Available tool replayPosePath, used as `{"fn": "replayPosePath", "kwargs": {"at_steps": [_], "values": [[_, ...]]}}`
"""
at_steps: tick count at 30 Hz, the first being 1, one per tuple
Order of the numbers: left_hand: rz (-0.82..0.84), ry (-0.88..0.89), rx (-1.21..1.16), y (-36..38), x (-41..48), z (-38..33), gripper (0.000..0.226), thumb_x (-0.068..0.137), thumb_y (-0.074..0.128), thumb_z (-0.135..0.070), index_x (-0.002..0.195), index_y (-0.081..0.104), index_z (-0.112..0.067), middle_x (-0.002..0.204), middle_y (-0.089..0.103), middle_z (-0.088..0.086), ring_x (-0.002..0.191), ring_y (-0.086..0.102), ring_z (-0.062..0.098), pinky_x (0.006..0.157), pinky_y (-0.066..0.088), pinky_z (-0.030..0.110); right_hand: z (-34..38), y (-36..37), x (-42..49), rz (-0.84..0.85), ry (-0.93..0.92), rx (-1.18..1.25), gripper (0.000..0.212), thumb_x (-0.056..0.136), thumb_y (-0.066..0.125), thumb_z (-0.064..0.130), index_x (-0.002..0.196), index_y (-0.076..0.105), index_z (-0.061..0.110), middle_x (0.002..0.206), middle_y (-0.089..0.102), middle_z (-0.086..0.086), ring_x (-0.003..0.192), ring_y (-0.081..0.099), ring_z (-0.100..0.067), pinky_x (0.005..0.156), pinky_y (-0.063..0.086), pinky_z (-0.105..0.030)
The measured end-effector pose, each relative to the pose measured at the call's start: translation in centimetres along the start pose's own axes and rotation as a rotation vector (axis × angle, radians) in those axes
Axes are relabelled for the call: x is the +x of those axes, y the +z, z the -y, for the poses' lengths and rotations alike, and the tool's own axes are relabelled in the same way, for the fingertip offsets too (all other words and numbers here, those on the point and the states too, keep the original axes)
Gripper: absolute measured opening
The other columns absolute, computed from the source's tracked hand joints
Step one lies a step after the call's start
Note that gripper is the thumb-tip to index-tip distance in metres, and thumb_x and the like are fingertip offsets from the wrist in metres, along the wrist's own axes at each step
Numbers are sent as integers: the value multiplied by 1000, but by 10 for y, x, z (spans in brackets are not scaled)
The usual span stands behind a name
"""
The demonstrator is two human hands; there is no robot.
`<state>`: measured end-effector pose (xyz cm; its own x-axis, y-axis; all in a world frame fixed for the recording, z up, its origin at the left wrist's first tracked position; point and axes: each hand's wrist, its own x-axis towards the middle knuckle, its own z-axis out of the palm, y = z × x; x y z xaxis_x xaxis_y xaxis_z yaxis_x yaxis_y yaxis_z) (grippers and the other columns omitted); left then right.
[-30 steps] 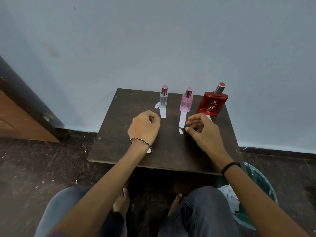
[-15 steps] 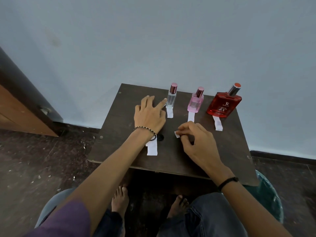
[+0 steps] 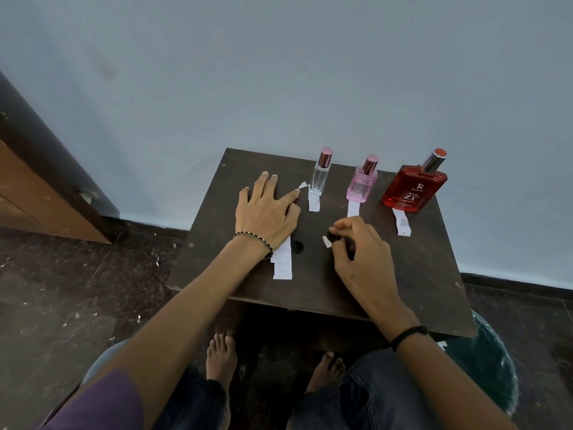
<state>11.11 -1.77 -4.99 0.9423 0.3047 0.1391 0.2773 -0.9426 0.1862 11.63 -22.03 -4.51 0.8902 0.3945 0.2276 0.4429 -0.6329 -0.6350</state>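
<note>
Three perfume bottles stand along the back of a small dark wooden table [image 3: 418, 274]: a clear one [image 3: 319, 178], a pink one [image 3: 362, 184] and a bigger red one [image 3: 414, 189]. A white paper strip lies in front of each: under the clear bottle [image 3: 313, 202], the pink bottle [image 3: 353, 209] and the red bottle [image 3: 402, 224]. My left hand [image 3: 266, 212] lies flat with straight fingers on the table, its forefinger touching a small paper scrap [image 3: 302, 185]. Another strip [image 3: 282, 262] pokes out beneath its wrist. My right hand [image 3: 359, 252] pinches a tiny paper bit [image 3: 326, 242].
A pale blue wall rises right behind the table. A wooden door [image 3: 37, 181] stands at the left. A green bin [image 3: 493, 367] sits under the table's right corner. My bare feet [image 3: 221, 358] are on the dark, scrap-littered floor.
My left hand uncurled from a fist and spread flat, reaching toward the clear bottle. My right hand drew back from the pink bottle's strip with a small paper bit between its fingers.
</note>
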Motion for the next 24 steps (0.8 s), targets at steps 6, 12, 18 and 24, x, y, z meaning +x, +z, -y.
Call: {"fn": "replayPosePath", "kwargs": {"at_steps": [6,12,18,24], "values": [[63,-8,-110,4,18,-6,51,103,34,-33,153,32,-40,164,28,9,154,12,23,119,18,47,2,2,-6,53,-15,-73,27,96,60,14,120,60,25,120,64,6,100,58,-2,71,37,-5],[103,32,-98,4,31,-6,47,104,32,-34,149,41,-43,165,28,3,155,12,22,122,11,49,3,1,-2,133,-15,-63,36,96,56,7,127,57,24,127,60,4,112,58,-7,84,39,-9],[117,167,-109,-2,-4,8,49,106,30,-28,155,36,-25,165,28,-6,155,12,15,125,7,39,10,-2,-16,187,0,-72,40,98,52,7,137,52,18,136,61,-2,123,55,-16,103,38,-23],[147,220,-65,-12,-42,17,50,109,26,-30,158,27,-21,166,22,-8,155,7,9,127,2,37,32,15,-43,270,-65,-147,58,106,40,20,159,21,3,167,27,-9,157,15,-13,126,1,-24]]}}
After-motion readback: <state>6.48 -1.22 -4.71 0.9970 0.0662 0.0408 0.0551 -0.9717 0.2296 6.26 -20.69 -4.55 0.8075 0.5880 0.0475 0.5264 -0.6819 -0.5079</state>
